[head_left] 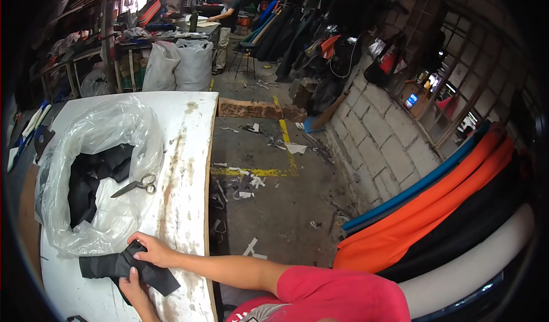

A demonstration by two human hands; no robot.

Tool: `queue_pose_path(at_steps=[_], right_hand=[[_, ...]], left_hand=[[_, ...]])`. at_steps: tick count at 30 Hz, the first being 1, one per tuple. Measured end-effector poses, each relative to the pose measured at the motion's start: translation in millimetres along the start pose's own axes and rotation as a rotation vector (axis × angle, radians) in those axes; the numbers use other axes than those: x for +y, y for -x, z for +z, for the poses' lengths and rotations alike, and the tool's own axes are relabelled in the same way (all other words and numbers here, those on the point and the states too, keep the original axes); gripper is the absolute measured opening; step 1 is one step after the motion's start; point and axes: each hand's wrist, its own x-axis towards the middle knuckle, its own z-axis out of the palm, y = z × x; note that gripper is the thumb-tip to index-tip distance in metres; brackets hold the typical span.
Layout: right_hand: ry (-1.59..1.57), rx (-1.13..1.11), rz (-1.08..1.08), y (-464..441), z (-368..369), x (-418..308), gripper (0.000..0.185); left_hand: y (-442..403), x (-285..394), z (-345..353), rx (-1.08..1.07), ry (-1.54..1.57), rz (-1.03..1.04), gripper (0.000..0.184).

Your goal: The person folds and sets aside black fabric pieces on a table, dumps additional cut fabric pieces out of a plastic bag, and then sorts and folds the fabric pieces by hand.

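Note:
A black fabric piece (103,266) lies partly folded near the front of the white table (191,207). My right hand (153,251) pinches its upper edge between thumb and fingers. Just below, my left hand (134,287) grips the same fabric with its thumb on top; its other fingers are mostly hidden. Beyond the hands stands an open clear plastic bag (143,122) with black pieces (83,199) inside. Dark scissors (134,186) rest on the bag's right side, apart from both hands.
White sacks (194,64) stand behind the table. A person (229,22) is at a far bench. Scraps (257,181) litter the floor to the right. Orange rolls (423,207) and other fabric rolls lean along the block wall (377,127). A broom (329,116) stands nearby.

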Motion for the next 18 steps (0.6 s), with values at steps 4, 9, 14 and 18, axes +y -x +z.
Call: queue_pose_path(at_steps=[4, 9, 14, 18], right_hand=[[-0.184, 0.035, 0.025, -1.8, -8.7, 8.7, 0.039], [-0.393, -0.041, 0.093, -3.5, -16.9, 5.2, 0.040], [-0.424, -0.183, 0.166, -0.4, -19.5, 0.1, 0.035], [-0.038, -0.143, 0.129, 2.7, -14.3, -4.3, 0.033]], left_hand=[[-2.1, -7.8, -9.2, -0.155, -0.584, 0.126, 0.026], [12.2, -6.4, 14.3, 0.005, -0.993, 0.663, 0.035], [13.5, -12.9, 17.7, 0.262, -0.638, 0.389, 0.042], [0.8, -7.1, 9.0, 0.250, -0.127, 0.236, 0.038]])
